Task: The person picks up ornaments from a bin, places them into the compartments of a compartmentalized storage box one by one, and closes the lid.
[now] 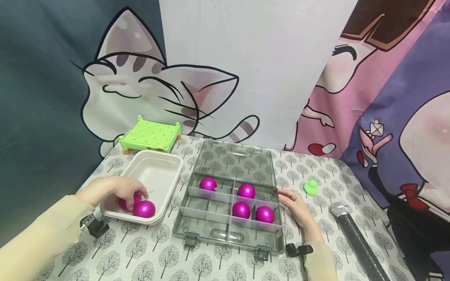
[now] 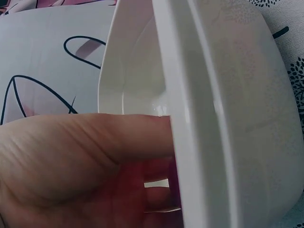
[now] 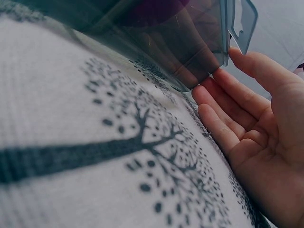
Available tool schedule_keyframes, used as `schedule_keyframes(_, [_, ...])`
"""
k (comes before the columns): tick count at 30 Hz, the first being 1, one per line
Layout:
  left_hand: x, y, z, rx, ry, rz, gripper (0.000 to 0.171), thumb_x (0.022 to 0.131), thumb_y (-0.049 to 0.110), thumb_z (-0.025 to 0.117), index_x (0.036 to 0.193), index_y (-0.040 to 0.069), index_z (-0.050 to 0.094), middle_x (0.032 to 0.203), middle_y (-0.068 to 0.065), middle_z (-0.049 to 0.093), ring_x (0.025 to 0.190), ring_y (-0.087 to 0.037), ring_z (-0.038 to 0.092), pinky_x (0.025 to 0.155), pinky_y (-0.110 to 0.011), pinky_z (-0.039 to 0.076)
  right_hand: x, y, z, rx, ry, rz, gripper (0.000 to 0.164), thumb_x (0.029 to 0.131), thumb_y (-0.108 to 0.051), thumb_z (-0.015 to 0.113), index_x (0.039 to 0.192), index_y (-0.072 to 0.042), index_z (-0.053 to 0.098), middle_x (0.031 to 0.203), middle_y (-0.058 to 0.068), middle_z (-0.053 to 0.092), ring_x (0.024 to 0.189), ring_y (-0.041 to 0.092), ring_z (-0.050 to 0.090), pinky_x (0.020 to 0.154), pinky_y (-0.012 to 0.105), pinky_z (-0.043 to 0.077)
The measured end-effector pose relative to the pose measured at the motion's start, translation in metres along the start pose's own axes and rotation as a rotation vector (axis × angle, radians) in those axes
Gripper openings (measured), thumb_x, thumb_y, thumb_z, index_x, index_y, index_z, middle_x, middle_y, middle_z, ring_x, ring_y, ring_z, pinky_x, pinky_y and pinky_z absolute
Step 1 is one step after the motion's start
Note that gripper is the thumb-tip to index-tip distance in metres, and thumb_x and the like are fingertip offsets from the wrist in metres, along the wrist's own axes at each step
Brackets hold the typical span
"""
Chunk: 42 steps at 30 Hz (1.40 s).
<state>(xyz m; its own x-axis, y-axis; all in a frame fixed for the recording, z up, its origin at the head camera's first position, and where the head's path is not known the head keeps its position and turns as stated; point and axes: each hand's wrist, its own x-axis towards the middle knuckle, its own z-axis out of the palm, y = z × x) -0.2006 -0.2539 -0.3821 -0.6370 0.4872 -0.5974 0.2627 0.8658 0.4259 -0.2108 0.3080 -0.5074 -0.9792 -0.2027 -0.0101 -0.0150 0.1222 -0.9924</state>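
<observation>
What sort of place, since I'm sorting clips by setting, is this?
Possibly a makeshift indoor filming corner: cartoon-printed hangings form the backdrop, a tree-patterned cloth covers the work surface, and a microphone lies on it, right of the compartment box.

We see a plain cream left sleeve and matching right sleeve, a small black left wrist camera and a black right wrist camera.

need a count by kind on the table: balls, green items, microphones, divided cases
Magenta balls: 6 (one partly covered by the left hand)
Green stand: 1
Green duck-shaped toy: 1
Microphone: 1
Divided case: 1
Total: 10
</observation>
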Motion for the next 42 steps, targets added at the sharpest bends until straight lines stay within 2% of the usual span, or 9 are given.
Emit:
schedule_keyframes(5, [-0.004, 0.004, -0.001, 0.029, -0.013, -0.025, 0.054, 0.067, -0.001, 0.081, 0.118, -0.001, 0.064, 0.112, -0.014, 0.067, 0.108, -0.036, 0.06, 0.097, -0.056, 0.047, 0.001, 0.001, 0.0, -0.009, -0.009, -0.002, 0.044, 0.098, -0.008, 0.054, 0.131, 0.019, 0.045, 0.107, -0.018, 0.069, 0.101, -0.001, 0.064, 0.091, 0.014, 0.05])
schedule_keyframes(13, [-0.005, 0.004, 0.001, 0.056, 0.025, -0.028, 0.047, 0.062, -0.007, 0.082, 0.106, 0.003, 0.067, 0.109, -0.012, 0.067, 0.103, -0.031, 0.062, 0.095, -0.053, 0.05, 0.001, 0.0, 0.0, -0.002, -0.016, -0.007, 0.043, 0.098, -0.007, 0.054, 0.131, 0.02, 0.044, 0.108, -0.018, 0.068, 0.101, 0.0, 0.064, 0.092, 0.014, 0.05])
schedule_keyframes(23, [-0.004, 0.0, 0.001, 0.045, 0.061, -0.031, 0.043, 0.063, -0.004, 0.083, 0.102, 0.003, 0.067, 0.103, -0.007, 0.066, 0.1, -0.028, 0.061, 0.092, -0.051, 0.052, 0.0, 0.001, 0.0, -0.006, -0.016, -0.008, 0.042, 0.098, -0.005, 0.053, 0.131, 0.02, 0.043, 0.107, -0.018, 0.068, 0.1, 0.0, 0.064, 0.091, 0.014, 0.05])
schedule_keyframes(28, [-0.009, 0.004, -0.002, 0.031, 0.119, -0.036, 0.047, 0.062, -0.004, 0.083, 0.106, 0.001, 0.065, 0.103, -0.012, 0.064, 0.101, -0.033, 0.061, 0.089, -0.053, 0.052, 0.001, 0.0, 0.0, -0.011, -0.018, -0.005, 0.043, 0.098, -0.007, 0.054, 0.131, 0.02, 0.044, 0.107, -0.018, 0.068, 0.1, 0.0, 0.064, 0.091, 0.014, 0.05])
schedule_keyframes(32, [-0.014, 0.007, -0.01, 0.034, 0.162, -0.006, 0.052, 0.063, -0.005, 0.082, 0.111, -0.003, 0.063, 0.104, -0.016, 0.063, 0.099, -0.033, 0.061, 0.083, -0.046, 0.056, 0.001, 0.0, 0.0, -0.003, -0.016, -0.009, 0.042, 0.098, -0.006, 0.053, 0.13, 0.02, 0.044, 0.107, -0.017, 0.069, 0.1, 0.0, 0.064, 0.091, 0.014, 0.05])
schedule_keyframes(35, [-0.018, 0.01, -0.015, 0.064, 0.216, 0.044, 0.054, 0.063, -0.004, 0.082, 0.113, -0.005, 0.061, 0.105, -0.018, 0.063, 0.098, -0.032, 0.061, 0.079, -0.042, 0.057, 0.001, 0.001, 0.0, 0.006, -0.011, -0.011, 0.041, 0.098, -0.005, 0.053, 0.13, 0.02, 0.045, 0.107, -0.017, 0.069, 0.1, 0.0, 0.065, 0.091, 0.014, 0.05])
schedule_keyframes(42, [-0.022, 0.025, -0.024, 0.136, 0.409, 0.17, 0.057, 0.064, -0.001, 0.083, 0.117, -0.007, 0.062, 0.111, -0.022, 0.065, 0.097, -0.035, 0.063, 0.083, -0.048, 0.056, 0.001, 0.001, 0.0, 0.008, -0.009, -0.01, 0.04, 0.098, -0.005, 0.054, 0.13, 0.019, 0.046, 0.107, -0.017, 0.069, 0.1, 0.0, 0.064, 0.091, 0.014, 0.05])
